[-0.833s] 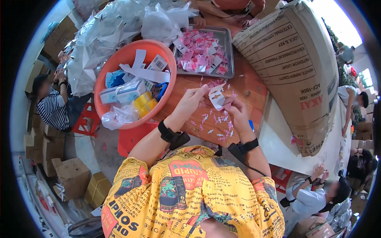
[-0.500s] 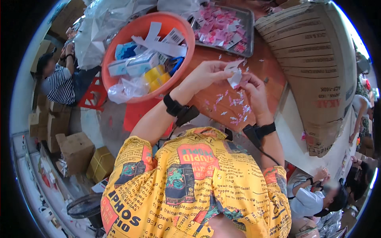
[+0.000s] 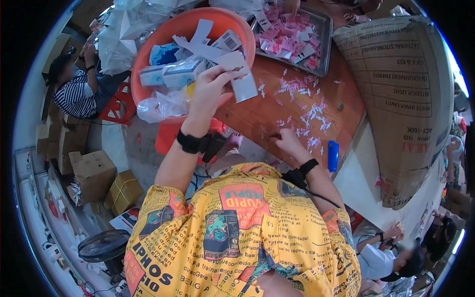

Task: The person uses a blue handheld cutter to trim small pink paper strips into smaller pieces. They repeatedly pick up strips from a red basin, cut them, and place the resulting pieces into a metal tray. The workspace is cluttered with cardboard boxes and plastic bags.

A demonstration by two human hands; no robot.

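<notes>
My left hand [image 3: 207, 94] is raised in front of the orange basin, its thumb and fingers closed on a white paper strip [image 3: 244, 88] that hangs toward the table. Lower and to the right, my right hand [image 3: 289, 142] is at the near edge of the brown table [image 3: 341, 106], with the fingers bent together; what they hold, if anything, cannot be made out. Many small pink and white paper scraps [image 3: 311, 116] lie scattered beyond it. A blue object [image 3: 333, 154], long and narrow, lies right of my right hand.
The orange basin [image 3: 143, 52] holds white strips, small boxes and clear plastic bags. Behind the table's middle, a metal tray [image 3: 324, 64] carries pink cards, with another person's hand [image 3: 292, 6] over it. A large flattened carton [image 3: 401, 84] stands right. Other people sit left and lower right.
My hands have come apart: the left went left with white paper, the right came down toward the near table edge. More scraps and the blue object now show.
</notes>
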